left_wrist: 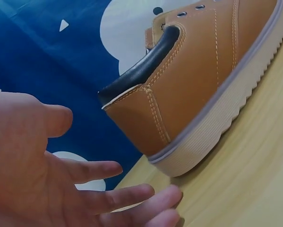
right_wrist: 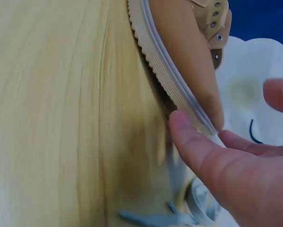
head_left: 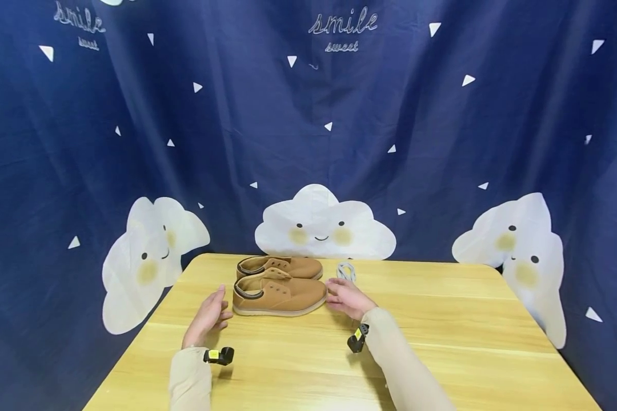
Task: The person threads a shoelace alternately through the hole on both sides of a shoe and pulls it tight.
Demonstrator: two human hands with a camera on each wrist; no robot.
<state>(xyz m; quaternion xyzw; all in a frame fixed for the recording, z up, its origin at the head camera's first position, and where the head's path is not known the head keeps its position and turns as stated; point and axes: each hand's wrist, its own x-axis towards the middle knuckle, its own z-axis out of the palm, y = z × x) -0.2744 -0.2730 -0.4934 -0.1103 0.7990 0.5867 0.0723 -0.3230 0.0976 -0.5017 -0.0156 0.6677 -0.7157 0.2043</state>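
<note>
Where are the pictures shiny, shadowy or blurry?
Head view: pale glare on the table at the bottom edge, soft shadows by both sleeves; left wrist view: the front shoe's stitching looks fairly clear; right wrist view: the grey cord looks smeary, and the right hand's thumb looks soft.

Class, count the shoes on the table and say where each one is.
2. The near shoe sits between the left hand and right hand; the far shoe is behind it, partly hidden.
</note>
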